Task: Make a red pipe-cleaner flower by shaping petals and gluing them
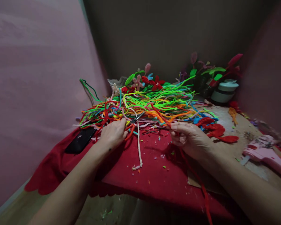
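My left hand is closed at the handle end of a pair of scissors, whose dark blades point away to the right. The handles are mostly hidden by the fingers. Between thumb and fingers, my right hand pinches a long red pipe cleaner. One end of it rises toward the pile, and the other hangs down past the table's front edge. Beyond both hands spreads a tangled pile of pipe cleaners in green, orange, red, blue and other colours. A white pipe cleaner sticks out toward me between the hands.
A black phone lies left on the red tablecloth. To the right are red fuzzy petals, cardboard and a pink glue gun. Fuzzy flowers and a lidded light-blue container stand at the back. Small scraps dot the cloth.
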Demonstrator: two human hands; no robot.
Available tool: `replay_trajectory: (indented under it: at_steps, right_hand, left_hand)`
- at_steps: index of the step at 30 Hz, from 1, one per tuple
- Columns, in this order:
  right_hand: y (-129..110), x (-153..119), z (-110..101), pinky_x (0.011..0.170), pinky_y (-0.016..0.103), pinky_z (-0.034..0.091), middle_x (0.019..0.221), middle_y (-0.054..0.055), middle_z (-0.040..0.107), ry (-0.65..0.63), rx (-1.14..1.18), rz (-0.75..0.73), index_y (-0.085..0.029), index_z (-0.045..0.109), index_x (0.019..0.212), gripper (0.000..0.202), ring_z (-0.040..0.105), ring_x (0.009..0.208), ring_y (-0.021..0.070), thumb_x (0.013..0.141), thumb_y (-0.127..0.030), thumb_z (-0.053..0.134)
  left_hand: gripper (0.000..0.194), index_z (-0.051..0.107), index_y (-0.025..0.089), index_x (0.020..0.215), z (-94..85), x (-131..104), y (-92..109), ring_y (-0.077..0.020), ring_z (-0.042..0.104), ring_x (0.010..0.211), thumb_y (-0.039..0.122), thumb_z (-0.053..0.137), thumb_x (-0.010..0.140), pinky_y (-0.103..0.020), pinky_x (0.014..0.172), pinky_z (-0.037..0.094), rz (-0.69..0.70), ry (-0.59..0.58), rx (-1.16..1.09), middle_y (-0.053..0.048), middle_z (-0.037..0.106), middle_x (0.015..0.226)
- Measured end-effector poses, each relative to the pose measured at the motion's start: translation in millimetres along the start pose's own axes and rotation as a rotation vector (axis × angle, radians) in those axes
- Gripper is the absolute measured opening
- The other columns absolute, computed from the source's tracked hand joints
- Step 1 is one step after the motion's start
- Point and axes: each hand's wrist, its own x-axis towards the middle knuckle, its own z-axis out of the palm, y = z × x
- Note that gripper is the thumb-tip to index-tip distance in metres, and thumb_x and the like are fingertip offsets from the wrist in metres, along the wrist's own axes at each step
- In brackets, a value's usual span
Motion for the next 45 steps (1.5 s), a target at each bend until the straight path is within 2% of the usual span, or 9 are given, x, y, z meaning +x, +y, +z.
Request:
replay_trajectory:
  at_steps: [3,7,12,17,23,32,36,45]
  right_hand:
    - [0,0,-1,0.036,0.017,0.024,0.050,-0.003,0.053,0.036,-0.018,-0.050,-0.014,0.062,0.066,0.013,0.041,0.041,0.0052,0.056,-0.015,0.071]
    - [-2,-1,0,0.035,0.017,0.018,0.044,-0.006,0.044,0.019,-0.014,-0.076,-0.014,0.060,0.062,0.012,0.030,0.037,0.0034,0.058,-0.016,0.070]
    - [-3,-3,2,0.034,0.018,0.011,0.040,-0.008,0.034,-0.036,0.075,-0.023,-0.016,0.052,0.056,0.017,0.018,0.034,0.0025,0.063,-0.017,0.067]
    - [-3,-3,0,0.035,0.018,0.009,0.040,-0.010,0.026,-0.045,0.101,0.002,-0.017,0.048,0.056,0.020,0.013,0.036,0.0027,0.065,-0.018,0.066]
    - [-2,-4,1,0.035,0.018,0.008,0.040,-0.010,0.028,-0.041,0.054,0.002,-0.017,0.046,0.057,0.022,0.014,0.035,0.0024,0.066,-0.017,0.066]
    - [-2,-6,2,0.035,0.018,0.008,0.039,-0.011,0.029,-0.063,-0.009,0.018,-0.018,0.044,0.057,0.024,0.016,0.034,0.0016,0.066,-0.018,0.066]
    - [-4,-7,2,0.035,0.018,0.008,0.039,-0.011,0.028,-0.098,0.010,0.070,-0.017,0.045,0.057,0.022,0.014,0.034,0.0014,0.064,-0.018,0.067]
    - [-4,-7,1,0.036,0.018,0.008,0.040,-0.011,0.028,-0.179,0.017,0.087,-0.018,0.043,0.057,0.025,0.013,0.036,0.0022,0.065,-0.019,0.066]
  left_hand:
    - [0.020,0.049,0.014,0.096,-1.0,-8,-3,-0.0247,0.060,0.083,0.017,0.034,0.082,-0.032,0.064,0.044,0.070,0.035,0.071,-0.013,0.062,0.090]
    - [0.021,0.050,0.011,0.086,2.3,-20,-9,-0.0249,0.056,0.077,0.007,0.031,0.078,-0.036,0.070,0.044,0.217,0.132,0.110,-0.014,0.059,0.082]
    - [0.033,0.045,0.008,0.105,6.6,-33,-5,-0.0223,0.055,0.088,0.003,0.036,0.074,-0.035,0.080,0.046,0.304,0.361,-0.065,-0.013,0.056,0.094]
    - [0.035,0.041,0.009,0.114,3.5,-45,12,-0.0198,0.056,0.081,0.005,0.035,0.079,-0.032,0.075,0.048,0.382,0.418,-0.118,-0.010,0.056,0.090]
    - [0.031,0.044,0.008,0.112,2.6,-45,22,-0.0216,0.057,0.081,0.006,0.032,0.084,-0.035,0.076,0.048,0.336,0.405,-0.038,-0.012,0.058,0.091]
    - [0.029,0.048,0.009,0.107,-7.3,-45,29,-0.0206,0.056,0.080,0.005,0.031,0.083,-0.034,0.073,0.049,0.335,0.261,-0.014,-0.010,0.058,0.089]
    - [0.033,0.046,0.010,0.110,-7.5,-46,28,-0.0204,0.056,0.082,0.005,0.029,0.083,-0.034,0.074,0.048,0.335,0.214,-0.011,-0.010,0.058,0.091]
    - [0.028,0.048,0.012,0.101,-15.4,-49,31,-0.0190,0.056,0.081,0.004,0.030,0.081,-0.032,0.073,0.048,0.331,0.137,-0.053,-0.010,0.057,0.091]
